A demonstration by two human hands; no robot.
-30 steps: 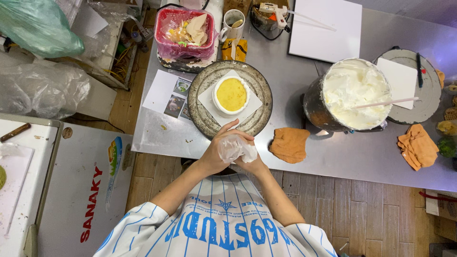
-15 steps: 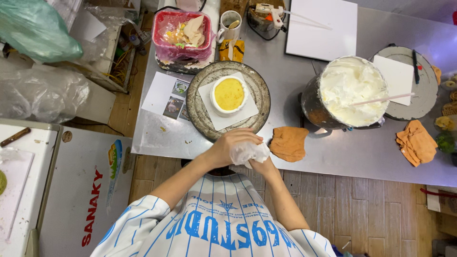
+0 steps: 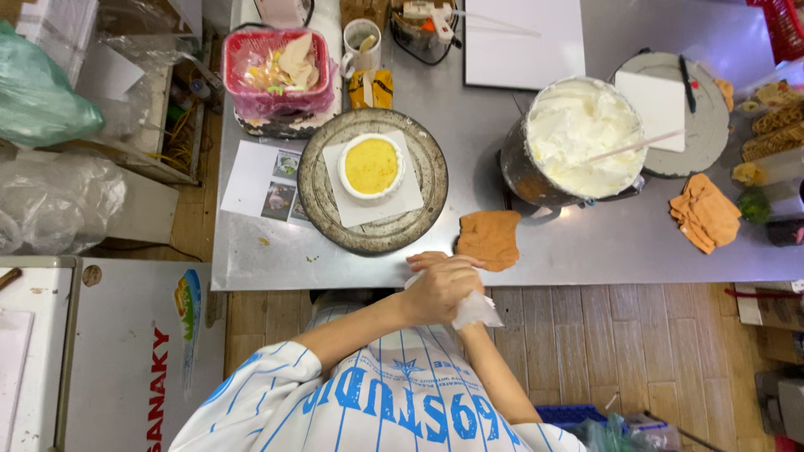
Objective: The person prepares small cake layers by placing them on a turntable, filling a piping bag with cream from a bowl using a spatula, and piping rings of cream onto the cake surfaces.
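Observation:
My two hands meet at the front edge of the steel table (image 3: pixel 586 247). My left hand (image 3: pixel 442 289) lies on top and grips a thin clear plastic glove or bag (image 3: pixel 479 311) bunched at my right wrist. My right hand (image 3: pixel 431 260) is mostly hidden under the left; only its outstretched fingers show, pointing at the table edge. An orange cloth (image 3: pixel 490 238) lies just beyond my hands. Further back, a small round yellow cake (image 3: pixel 371 166) sits on a white card on a grey turntable (image 3: pixel 419 219).
A metal bowl of white cream (image 3: pixel 578 125) with a stick in it stands to the right. Behind it is a second turntable (image 3: pixel 712 134), with another orange cloth (image 3: pixel 705 213) nearby. At the back are a red basket (image 3: pixel 276 63), a mug (image 3: pixel 362 40) and a white board (image 3: pixel 523 42); printed photos (image 3: pixel 260 180) lie at left.
My hands have shifted right along the table edge. The plastic, first seen over the hand, now sits bunched lower, at the right wrist, with my left hand over it.

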